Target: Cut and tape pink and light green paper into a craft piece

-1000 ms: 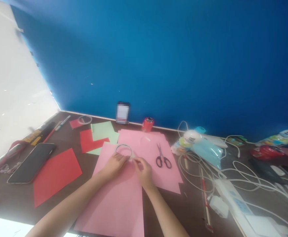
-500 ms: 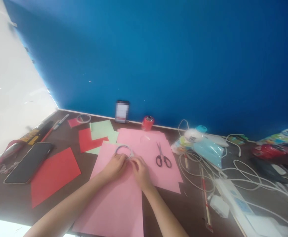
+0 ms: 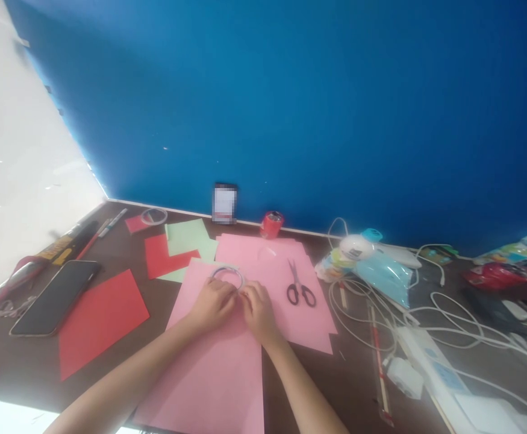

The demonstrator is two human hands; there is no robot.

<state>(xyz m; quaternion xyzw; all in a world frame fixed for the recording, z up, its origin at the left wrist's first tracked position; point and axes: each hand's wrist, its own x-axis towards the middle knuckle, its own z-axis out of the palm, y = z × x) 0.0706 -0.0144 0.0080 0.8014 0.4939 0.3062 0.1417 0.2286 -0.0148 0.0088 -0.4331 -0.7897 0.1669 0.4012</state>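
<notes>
A thin pale ring, which looks like a roll of clear tape [image 3: 241, 276], is held over the pink paper [image 3: 209, 367] in front of me. My left hand [image 3: 213, 304] is closed on its near left edge, fingers bent over it. My right hand [image 3: 258, 310] pinches at its near right edge, the fingertips close to those of the left. Any loose tape end between them is too small to make out. Scissors with black handles [image 3: 302, 294] lie on other pink sheets to the right, blades pointing away.
Red paper [image 3: 103, 325], green paper [image 3: 186, 235] and a phone [image 3: 55, 298] lie to the left. Behind the sheets stands a red can-like container [image 3: 271, 224]. White cables [image 3: 358, 319], a power strip [image 3: 430, 361] and a blue packet [image 3: 385, 277] spread across the right side.
My fingers have shifted slightly at the near edge of the tape roll, and my right hand's fingertips have moved a little up. The papers and scissors stay in place on the table.
</notes>
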